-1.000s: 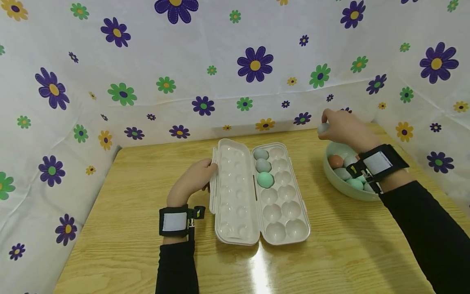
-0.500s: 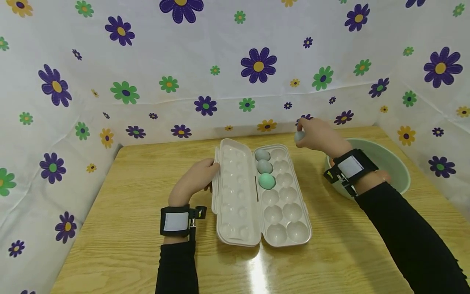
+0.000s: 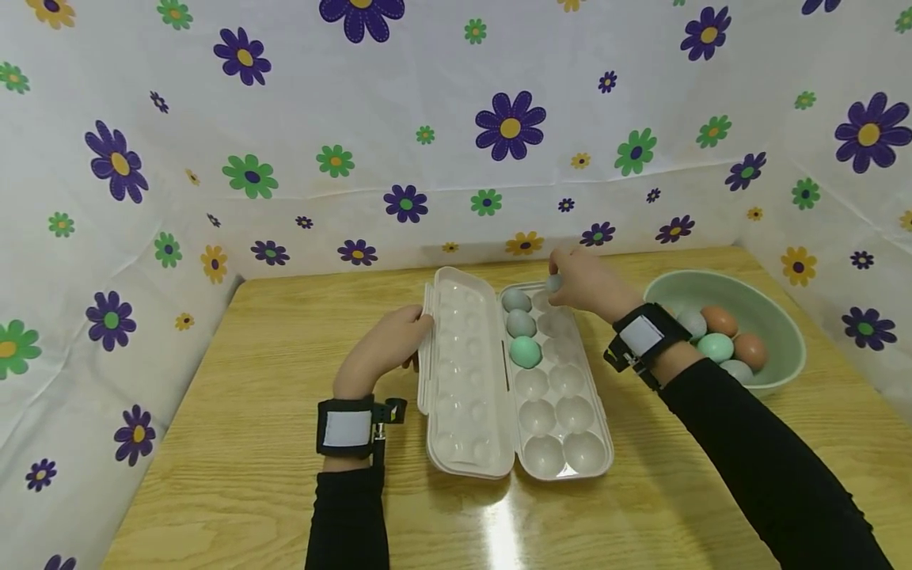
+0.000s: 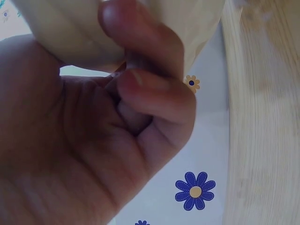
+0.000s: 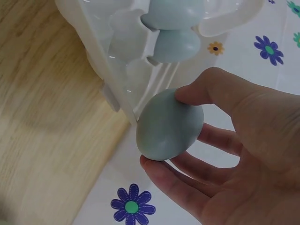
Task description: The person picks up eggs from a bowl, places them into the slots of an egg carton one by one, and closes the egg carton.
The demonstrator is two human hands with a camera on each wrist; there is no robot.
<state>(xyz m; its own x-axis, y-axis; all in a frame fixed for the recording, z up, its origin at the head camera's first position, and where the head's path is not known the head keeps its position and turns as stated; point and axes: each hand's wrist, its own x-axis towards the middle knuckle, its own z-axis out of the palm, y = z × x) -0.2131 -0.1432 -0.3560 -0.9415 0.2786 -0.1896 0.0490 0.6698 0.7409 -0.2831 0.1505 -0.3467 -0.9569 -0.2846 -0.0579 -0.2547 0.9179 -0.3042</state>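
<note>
A white plastic egg carton [image 3: 546,397] lies opened out on the wooden table, its lid [image 3: 459,412] folded to the left. My left hand [image 3: 385,344] grips the lid's outer left edge with curled fingers. In the carton's left column sit two pale blue eggs [image 3: 521,324] and a mint green egg [image 3: 526,351], the blue ones at the far end. Between thumb and fingertips, my right hand [image 3: 594,286] pinches another pale blue egg [image 5: 168,124]. That egg is over the far end of the right column, near the carton's rim in the right wrist view.
Right of the carton stands a pale green bowl [image 3: 780,324] with several eggs, brown [image 3: 750,351], mint green [image 3: 716,347] and pale blue. Behind the table [image 3: 285,475] and at both sides hangs a white flowered cloth [image 3: 342,87].
My right hand has moved left and down with its egg, from above the bowl to the carton's far right end. The left hand keeps its hold on the lid.
</note>
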